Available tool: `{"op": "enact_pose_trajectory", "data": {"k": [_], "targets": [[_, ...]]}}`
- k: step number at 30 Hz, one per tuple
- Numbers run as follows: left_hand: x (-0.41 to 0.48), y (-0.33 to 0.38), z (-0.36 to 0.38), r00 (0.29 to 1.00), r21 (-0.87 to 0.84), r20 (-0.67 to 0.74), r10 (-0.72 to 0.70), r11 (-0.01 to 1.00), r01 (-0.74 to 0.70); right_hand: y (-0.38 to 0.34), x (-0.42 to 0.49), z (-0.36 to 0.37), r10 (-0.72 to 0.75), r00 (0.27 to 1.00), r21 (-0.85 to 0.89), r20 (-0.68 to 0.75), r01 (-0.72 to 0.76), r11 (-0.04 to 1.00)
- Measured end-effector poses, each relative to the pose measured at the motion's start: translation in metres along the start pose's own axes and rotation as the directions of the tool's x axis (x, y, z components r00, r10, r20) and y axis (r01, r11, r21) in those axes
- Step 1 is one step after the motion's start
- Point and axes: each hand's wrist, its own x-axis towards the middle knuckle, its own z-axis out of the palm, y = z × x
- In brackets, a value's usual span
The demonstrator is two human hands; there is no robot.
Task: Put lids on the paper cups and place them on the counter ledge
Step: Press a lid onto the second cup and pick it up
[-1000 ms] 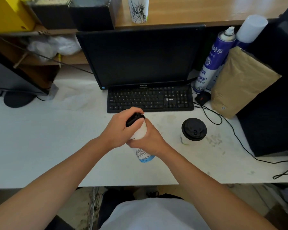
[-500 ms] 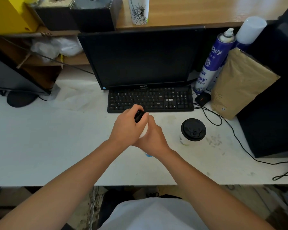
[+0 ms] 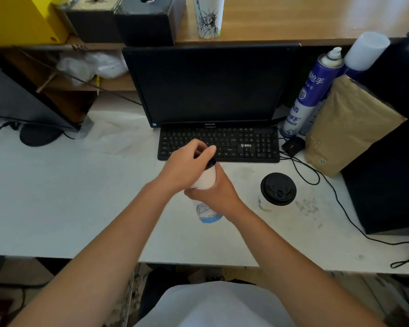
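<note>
White paper is showing between your two hands: the paper cup [image 3: 206, 179] you are holding is tilted, its printed blue base pointing toward you at 6 o'clock and its mouth leaning away toward the keyboard [image 3: 219, 144]. What it is holding inside cannot be seen, since a black lid [image 3: 210, 163] is sitting over its mouth. Your right hand [image 3: 216, 193] is wrapping around the cup's middle from the 4 o'clock side, fingers clenched on its wall. Your left hand [image 3: 185, 165] is coming in from 8 o'clock and arching over the top, its fingers [image 3: 204, 149] curled down on the lid, so only a sliver of black rim is peeking out at the thumb side. Both forearms are stretching out bare from the bottom edge and meeting over the white worktop [image 3: 57, 197], with the cup lifted clear of it.

At 3 o'clock from your hands, a second cup [image 3: 278, 190] is standing upright on the worktop with its own black lid already on; its contents are hidden too. Up at 12 o'clock, on the wooden counter ledge [image 3: 293, 17] above the monitor [image 3: 210, 83], a third cup [image 3: 208, 16] with a statue drawing is standing; its top is out of view.
</note>
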Motion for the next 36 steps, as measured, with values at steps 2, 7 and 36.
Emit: {"op": "enact_pose_trajectory", "data": {"k": [2,7,36], "targets": [[-0.006,-0.008,-0.015,0.991,-0.145,0.11,0.072,0.988,-0.056,-0.001,-0.001,-0.011,0.05,0.978,0.251,0.202,-0.101,0.963],[-0.018,-0.025,-0.026,0.96,-0.443,0.266,0.088,0.896,0.04,0.001,-0.006,-0.018,-0.019,0.841,0.445,0.541,-0.268,0.854],[-0.036,-0.034,-0.007,0.98,-0.38,-0.119,0.161,0.904,-0.195,-0.007,-0.007,-0.011,-0.105,0.95,0.161,0.293,0.059,0.985]]}}
